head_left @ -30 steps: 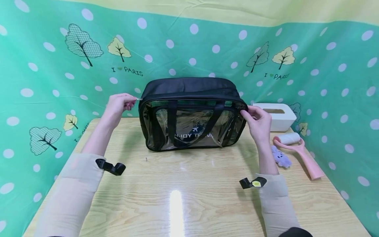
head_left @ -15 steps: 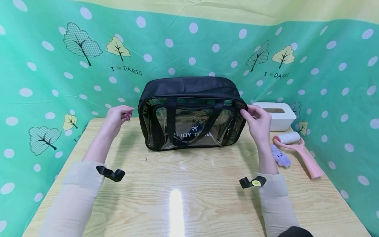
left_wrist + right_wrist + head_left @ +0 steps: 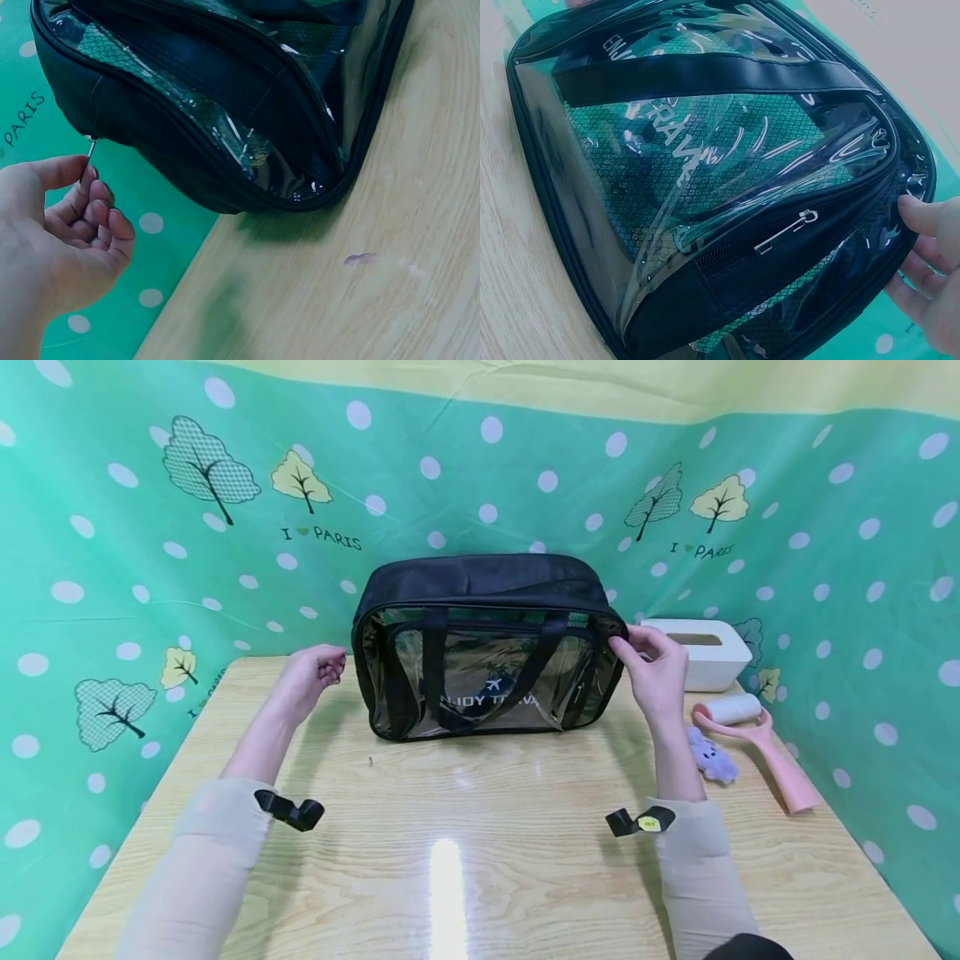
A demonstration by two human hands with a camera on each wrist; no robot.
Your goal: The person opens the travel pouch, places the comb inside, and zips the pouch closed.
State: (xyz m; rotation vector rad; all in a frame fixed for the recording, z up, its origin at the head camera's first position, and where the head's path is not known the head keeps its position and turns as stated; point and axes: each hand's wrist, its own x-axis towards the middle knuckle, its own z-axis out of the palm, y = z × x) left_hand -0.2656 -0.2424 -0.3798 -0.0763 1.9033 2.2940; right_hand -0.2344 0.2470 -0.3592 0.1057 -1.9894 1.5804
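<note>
A black travel bag [image 3: 487, 581] with clear plastic panels and white lettering stands upright at the back of the table. My left hand [image 3: 311, 672] is at the bag's left side. In the left wrist view its thumb and forefinger pinch a small metal zipper pull [image 3: 91, 150] at the bag's side. My right hand [image 3: 658, 664] grips the bag's upper right corner, thumb on the front edge and fingers behind it. A second zipper pull [image 3: 787, 232] hangs from the front pocket in the right wrist view. The black strap handle [image 3: 435, 672] droops over the front.
To the right of the bag stands a white tissue box [image 3: 716, 672]. In front of it lie a pink lint roller [image 3: 780, 760] and a small purple plush toy [image 3: 711, 758]. A patterned green curtain [image 3: 420, 468] hangs right behind the wooden table [image 3: 360, 860].
My left hand has moved down along the bag's left side, pinching the zipper pull, and ends slightly closer to the bag. The right hand has stayed at its corner.
</note>
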